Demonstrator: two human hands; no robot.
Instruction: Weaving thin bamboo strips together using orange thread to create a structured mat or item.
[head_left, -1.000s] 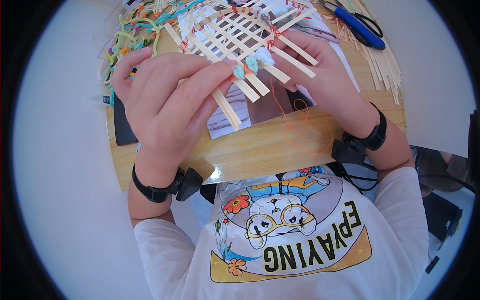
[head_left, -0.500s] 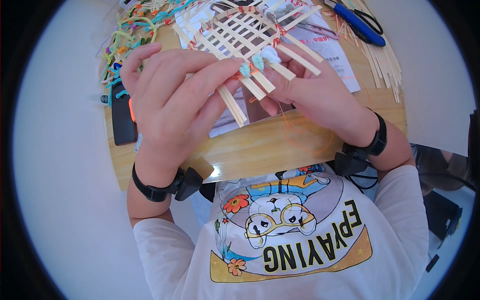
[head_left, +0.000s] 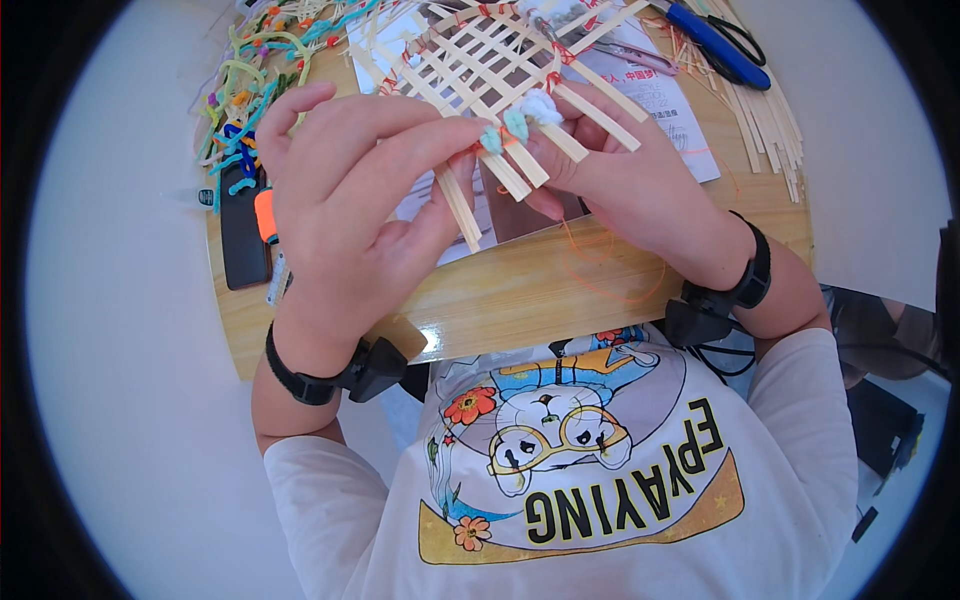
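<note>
Grip, left hand, head view: thumb and forefinger of the left hand [head_left: 345, 190] pinch the near edge of the woven lattice [head_left: 485, 85], close beside the mint tufts; its little finger is raised clear.
Grip, right hand: the right hand [head_left: 650, 190] clasps the same lattice at its right side, thumb toward the strip ends, other fingers partly hidden behind.
Woven lattice: pale flat strips crossed inside a round rim, between both hands and reaching beyond them, with strip ends jutting toward the wearer.
Red binding: red thread [head_left: 556, 78] wraps the rim at several spots, one just beyond the right fingers.
Tufts: two mint tufts [head_left: 515, 125] and a white tuft [head_left: 540, 107] sit on the near rim, between the two grips.
Orange thread: a loose loop of orange thread [head_left: 615, 292] hangs below the right grip (thin, and faint against the wood).
Under the grip: printed sheets [head_left: 692, 150] on the wooden table [head_left: 480, 305].
Left of the grip: a dark phone-like slab [head_left: 245, 240], an orange object [head_left: 265, 216] and, farther up, tangled coloured fuzzy stems [head_left: 250, 85].
Right of the grip: a blue-handled tool [head_left: 718, 45] and loose pale strips [head_left: 768, 130].
</note>
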